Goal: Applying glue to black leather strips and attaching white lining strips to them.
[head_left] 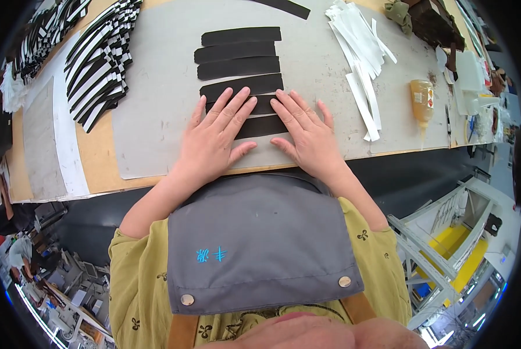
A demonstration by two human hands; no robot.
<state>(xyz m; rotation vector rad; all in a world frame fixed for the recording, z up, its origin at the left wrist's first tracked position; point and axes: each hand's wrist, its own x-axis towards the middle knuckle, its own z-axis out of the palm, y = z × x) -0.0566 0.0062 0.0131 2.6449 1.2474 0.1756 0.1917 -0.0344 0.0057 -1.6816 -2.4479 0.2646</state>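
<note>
As our head view shows, our left hand and right hand lie palm-down over the nearer black strips, fingers loosely spread, pinching nothing. Light, even pressure should keep these rows straight on our grey-covered tabletop. They look thin, matte, slightly bowed; white strips lie bunched rightward.

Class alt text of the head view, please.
A person's bare left hand and right hand rest on flat black strips in a column on grey sheeting; curved black-and-white strips lie piled left, white strips and an amber bottle right.
</note>
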